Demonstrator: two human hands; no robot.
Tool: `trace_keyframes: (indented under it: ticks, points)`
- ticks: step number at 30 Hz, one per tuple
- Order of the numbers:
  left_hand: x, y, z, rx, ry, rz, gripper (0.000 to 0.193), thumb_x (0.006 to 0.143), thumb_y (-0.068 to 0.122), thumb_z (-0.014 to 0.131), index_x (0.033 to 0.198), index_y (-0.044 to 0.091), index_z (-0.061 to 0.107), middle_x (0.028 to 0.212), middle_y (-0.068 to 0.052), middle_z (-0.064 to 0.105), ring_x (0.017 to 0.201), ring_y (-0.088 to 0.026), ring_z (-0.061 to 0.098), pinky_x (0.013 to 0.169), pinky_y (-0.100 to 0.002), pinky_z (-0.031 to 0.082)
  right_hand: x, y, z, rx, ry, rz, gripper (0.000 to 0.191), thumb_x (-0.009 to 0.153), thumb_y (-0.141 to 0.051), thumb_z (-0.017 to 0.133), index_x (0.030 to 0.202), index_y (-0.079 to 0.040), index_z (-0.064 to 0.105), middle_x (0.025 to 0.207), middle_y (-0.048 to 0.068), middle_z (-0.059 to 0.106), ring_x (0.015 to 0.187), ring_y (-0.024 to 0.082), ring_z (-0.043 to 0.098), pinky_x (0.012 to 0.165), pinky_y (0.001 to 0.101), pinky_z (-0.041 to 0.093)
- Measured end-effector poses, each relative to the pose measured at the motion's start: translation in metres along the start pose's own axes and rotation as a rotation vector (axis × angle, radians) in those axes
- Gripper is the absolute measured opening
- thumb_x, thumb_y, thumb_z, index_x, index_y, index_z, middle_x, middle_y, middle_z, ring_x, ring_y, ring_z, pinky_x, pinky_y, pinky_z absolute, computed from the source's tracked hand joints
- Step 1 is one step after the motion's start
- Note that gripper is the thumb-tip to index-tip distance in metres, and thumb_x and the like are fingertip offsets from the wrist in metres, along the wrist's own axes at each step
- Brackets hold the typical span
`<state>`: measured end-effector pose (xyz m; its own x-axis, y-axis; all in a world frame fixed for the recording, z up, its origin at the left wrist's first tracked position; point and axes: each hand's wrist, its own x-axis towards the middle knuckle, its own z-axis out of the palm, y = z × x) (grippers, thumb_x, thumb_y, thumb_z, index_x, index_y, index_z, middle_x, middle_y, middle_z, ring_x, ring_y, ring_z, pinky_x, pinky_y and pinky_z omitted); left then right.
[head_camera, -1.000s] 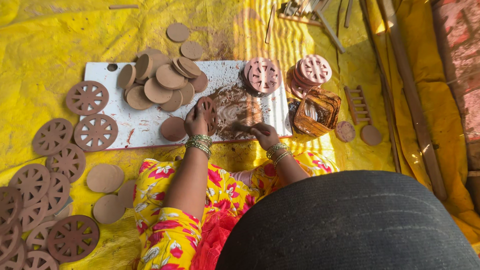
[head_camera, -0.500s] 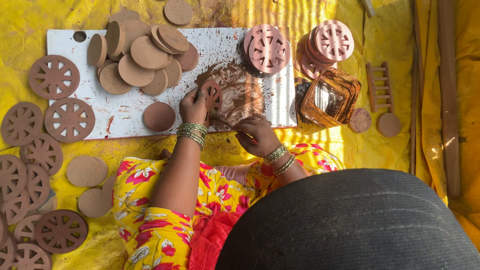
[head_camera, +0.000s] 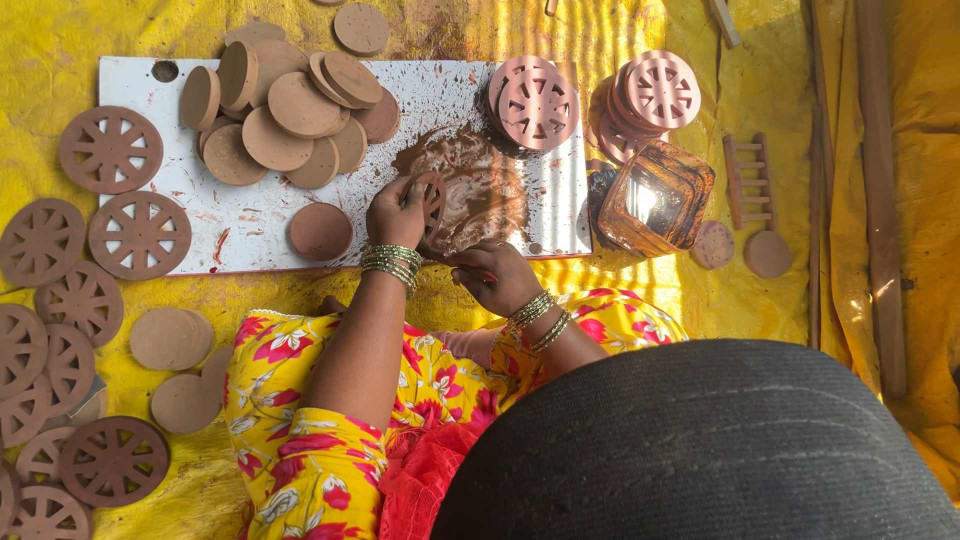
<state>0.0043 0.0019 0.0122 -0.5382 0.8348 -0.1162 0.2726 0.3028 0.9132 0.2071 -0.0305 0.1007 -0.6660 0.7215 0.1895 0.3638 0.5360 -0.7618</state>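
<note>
Bare strip on white board (head_camera: 250, 225) btwn lone clay disc (head_camera: 320, 231) & cut wheels (head_camera: 139, 235): passable. Disc pile (head_camera: 290, 110) blocks upper left, stacked wheels (head_camera: 538, 105) upper right, glossy brown box (head_camera: 655, 198) crowds right edge.

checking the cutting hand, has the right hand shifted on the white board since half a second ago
Yes, slightly. The right hand has drawn back off the smeared clay patch toward the white board's near edge, away from the left hand.

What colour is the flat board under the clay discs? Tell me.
White, spattered with brown clay: the flat rectangular board shows best in the head view.
</note>
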Motion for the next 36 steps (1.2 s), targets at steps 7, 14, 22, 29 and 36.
trace_keyframes:
  ticks: [7, 14, 22, 29, 36]
  points:
    - [-0.007, 0.007, 0.000, 0.064, -0.036, 0.064, 0.021, 0.095, 0.025, 0.068, 0.111, 0.014, 0.077, 0.101, -0.009, 0.078, 0.090, -0.026, 0.076, 0.079, -0.036, 0.057, 0.002, 0.000, 0.009, -0.028, 0.072, -0.016, 0.018, 0.089, -0.016, 0.076, 0.105, -0.009, 0.074, 0.098, 0.014, 0.074, 0.088, 0.034, 0.070, 0.077, 0.0430, 0.056]
    - [-0.001, -0.006, 0.002, 0.026, -0.006, 0.048, 0.022, 0.096, 0.023, 0.068, 0.113, 0.013, 0.076, 0.100, -0.009, 0.079, 0.091, -0.024, 0.076, 0.081, -0.037, 0.057, 0.005, -0.001, 0.001, -0.039, 0.052, 0.149, 0.013, 0.087, -0.017, 0.077, 0.098, -0.010, 0.076, 0.087, 0.013, 0.073, 0.077, 0.034, 0.071, 0.068, 0.0430, 0.056]
    - [0.003, -0.013, 0.000, -0.052, 0.018, 0.076, 0.021, 0.097, 0.021, 0.067, 0.113, 0.012, 0.076, 0.101, -0.007, 0.080, 0.091, -0.020, 0.077, 0.081, -0.034, 0.058, -0.005, -0.001, -0.004, -0.022, 0.065, -0.095, 0.019, 0.089, -0.014, 0.074, 0.107, -0.009, 0.072, 0.100, 0.012, 0.072, 0.089, 0.035, 0.070, 0.078, 0.0440, 0.055]
    - [-0.002, 0.000, -0.003, 0.067, 0.045, 0.131, 0.021, 0.094, 0.018, 0.068, 0.111, 0.012, 0.077, 0.101, -0.011, 0.078, 0.091, -0.027, 0.076, 0.081, -0.037, 0.057, 0.000, 0.006, 0.006, -0.066, 0.023, 0.130, 0.018, 0.088, -0.018, 0.077, 0.104, -0.012, 0.076, 0.092, 0.011, 0.073, 0.083, 0.034, 0.071, 0.071, 0.0444, 0.056]
    - [0.004, 0.000, -0.008, 0.019, 0.059, 0.060, 0.020, 0.095, 0.018, 0.067, 0.111, 0.011, 0.076, 0.102, -0.011, 0.078, 0.092, -0.027, 0.077, 0.083, -0.037, 0.057, -0.011, 0.016, -0.008, -0.121, 0.063, -0.066, 0.019, 0.088, -0.014, 0.074, 0.106, -0.011, 0.074, 0.101, 0.011, 0.073, 0.088, 0.034, 0.071, 0.074, 0.0440, 0.056]
